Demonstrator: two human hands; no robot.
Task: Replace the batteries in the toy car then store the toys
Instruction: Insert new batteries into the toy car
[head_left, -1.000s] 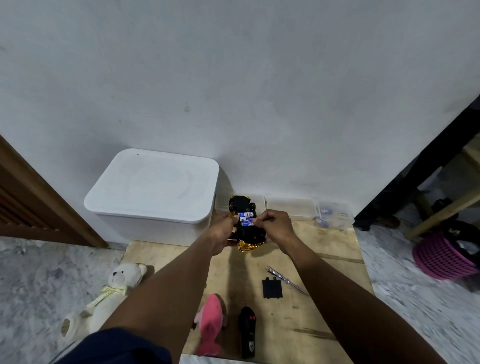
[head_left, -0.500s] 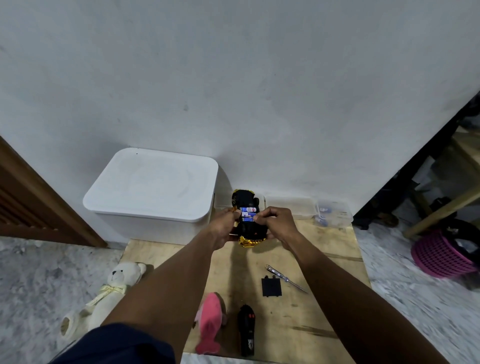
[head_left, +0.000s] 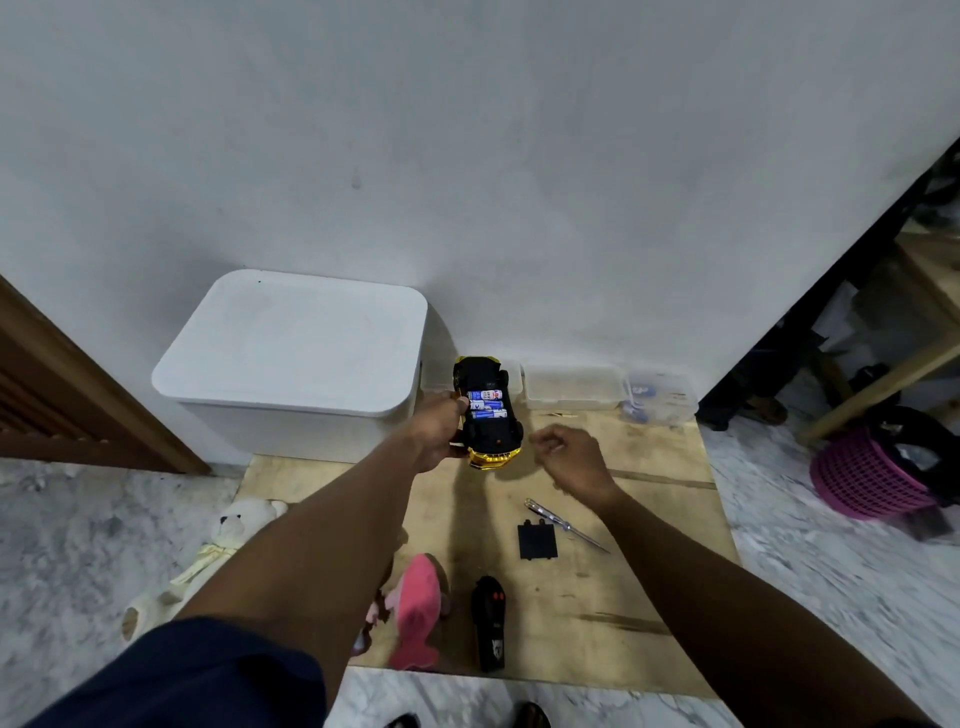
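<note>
Left hand (head_left: 439, 428) is gripping the upturned toy car (head_left: 491, 431), batteries (head_left: 487, 405) sitting inside; right hand (head_left: 574, 460) is hovering beside it, loosely curled, empty. Battery cover (head_left: 537, 541), lying nearer the person than both hands, is awaiting refitting; plush toys (head_left: 415, 608) are waiting unstored.

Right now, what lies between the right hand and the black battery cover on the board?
In the head view, the screwdriver lies there on the wooden board, its handle just beyond the far edge of the battery cover, short of the right hand.
</note>
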